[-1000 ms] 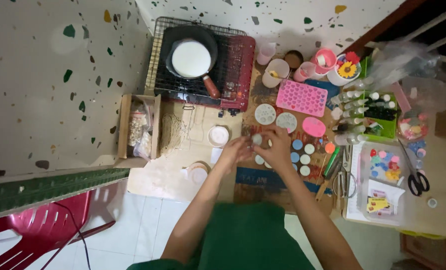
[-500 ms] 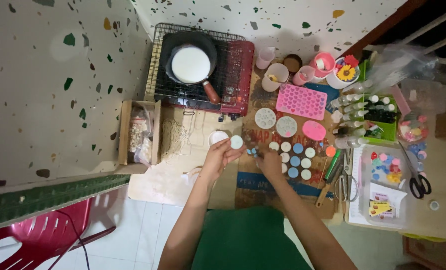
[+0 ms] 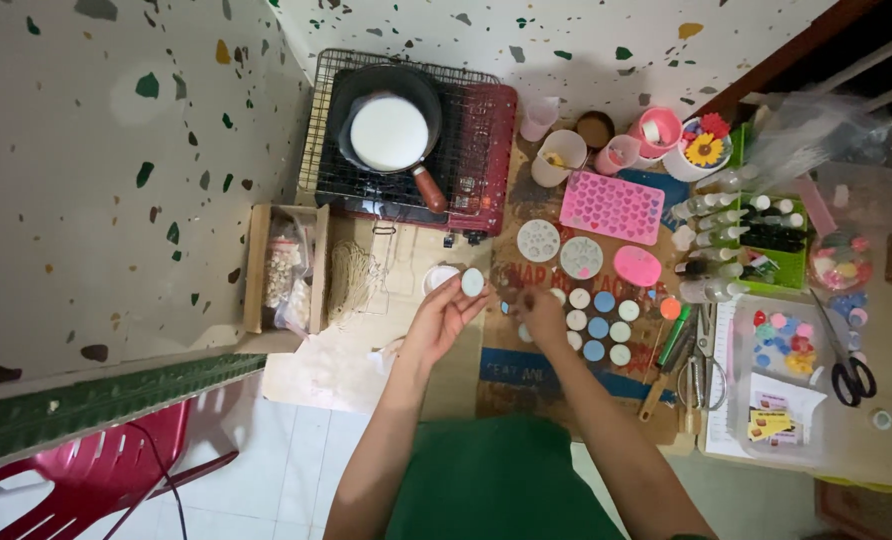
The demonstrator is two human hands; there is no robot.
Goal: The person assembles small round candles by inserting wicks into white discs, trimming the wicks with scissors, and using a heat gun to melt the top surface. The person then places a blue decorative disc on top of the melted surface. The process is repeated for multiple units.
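Since before, my left hand (image 3: 444,315) lifted a pale disc (image 3: 473,282), pinched in its grip; right hand (image 3: 543,315) closed, contents unclear.

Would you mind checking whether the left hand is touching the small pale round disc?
Touching. The head view shows the left hand pinching the small pale disc at its fingertips, with no gap between them.

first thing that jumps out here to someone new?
The black pan of white liquid on the wire rack at top centre. Then the pink heart mould to its right, and below it the left hand holding up a small pale disc beside the right hand over rows of white and blue discs.
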